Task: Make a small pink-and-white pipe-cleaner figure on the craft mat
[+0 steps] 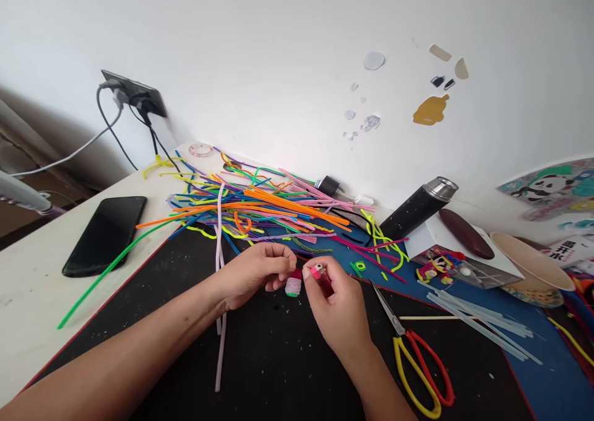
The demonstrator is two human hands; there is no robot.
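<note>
Pinching a pink piece [316, 273], the right hand [341, 306] is facing the left hand [260, 269], whose fingertips are nearly meeting, hold unclear; between them a banded piece [293, 283] is looking wound, pipe cleaners [297, 207] seemingly lying unused.

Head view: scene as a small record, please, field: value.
left hand: fingers curled near small lilac fuzzy piece with green end; grip unclear
right hand: holds small red object with pink and metallic parts
beyond hands: pile of multicoloured fuzzy craft stems
right side: metal scissors with red and yellow handles; black metal flask
left side: black glass-fronted phone
</note>
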